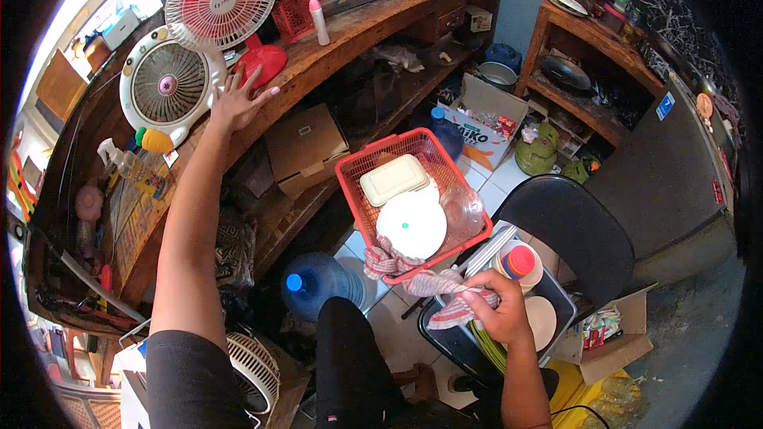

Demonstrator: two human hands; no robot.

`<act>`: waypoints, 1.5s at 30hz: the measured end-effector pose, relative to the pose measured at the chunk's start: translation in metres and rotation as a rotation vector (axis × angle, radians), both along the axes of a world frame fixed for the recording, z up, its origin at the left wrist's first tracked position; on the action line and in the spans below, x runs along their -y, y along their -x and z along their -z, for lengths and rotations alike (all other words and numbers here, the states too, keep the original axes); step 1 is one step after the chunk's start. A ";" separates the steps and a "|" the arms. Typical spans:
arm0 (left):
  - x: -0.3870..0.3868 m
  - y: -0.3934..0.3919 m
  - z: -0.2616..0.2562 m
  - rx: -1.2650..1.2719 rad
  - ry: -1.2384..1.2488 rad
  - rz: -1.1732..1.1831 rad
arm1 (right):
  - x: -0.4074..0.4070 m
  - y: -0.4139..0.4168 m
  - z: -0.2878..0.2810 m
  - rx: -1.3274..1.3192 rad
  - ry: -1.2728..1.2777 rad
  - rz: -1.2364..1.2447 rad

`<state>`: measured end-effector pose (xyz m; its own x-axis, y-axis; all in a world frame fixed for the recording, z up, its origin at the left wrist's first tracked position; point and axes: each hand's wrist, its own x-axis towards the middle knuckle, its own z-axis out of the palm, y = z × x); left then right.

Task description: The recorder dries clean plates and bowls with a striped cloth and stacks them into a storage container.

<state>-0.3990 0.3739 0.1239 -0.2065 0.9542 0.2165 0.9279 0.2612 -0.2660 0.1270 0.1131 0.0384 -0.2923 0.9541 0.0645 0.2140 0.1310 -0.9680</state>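
Note:
My right hand (502, 305) grips one end of a red-and-white striped cloth (444, 286). The cloth runs leftward to the near rim of a red plastic basket (356, 196). In that basket lie a cream lidded container (394, 179), a round white lid or plate (411, 225) and a clear plastic container (462, 214). My left hand (237, 101) is stretched out with its fingers spread, over the edge of the wooden counter. Its fingertips reach the red base (262, 64) of a desk fan (222, 3); whether they press on it I cannot tell.
A round white fan (168, 86) and a spray bottle (140, 173) stand on the wooden counter (357, 9). Below are a large blue water bottle (325, 286) and a cardboard box (307, 146). By my right hand, a dark tub (560, 316) holds dishes, beside a black chair back (575, 232).

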 end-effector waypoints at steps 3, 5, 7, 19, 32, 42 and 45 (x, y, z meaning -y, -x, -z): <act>0.008 -0.001 0.000 0.011 0.001 0.036 | 0.004 0.000 0.005 -0.042 -0.039 -0.003; 0.014 0.004 -0.001 0.028 0.011 0.052 | 0.008 -0.001 0.009 -0.027 -0.062 0.006; 0.019 0.007 0.001 0.014 0.000 0.064 | 0.012 -0.002 0.010 -0.010 -0.081 0.016; 0.084 -0.095 -0.010 -0.270 -0.043 0.312 | 0.027 -0.015 -0.013 -0.027 -0.103 -0.041; 0.256 -0.267 0.083 1.301 0.579 0.887 | -0.016 0.009 -0.008 -0.081 -0.424 -0.481; 0.252 -0.235 -0.043 0.673 0.568 0.959 | -0.144 0.066 0.171 1.023 0.087 0.114; 0.251 -0.244 -0.060 0.624 0.586 0.989 | -0.145 0.069 0.210 1.034 -0.124 0.411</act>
<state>-0.1547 0.1234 0.1843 0.7176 0.6786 -0.1570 0.6671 -0.6048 0.4351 0.0582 0.2582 -0.1711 0.0756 0.9944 0.0742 0.9573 -0.0516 -0.2844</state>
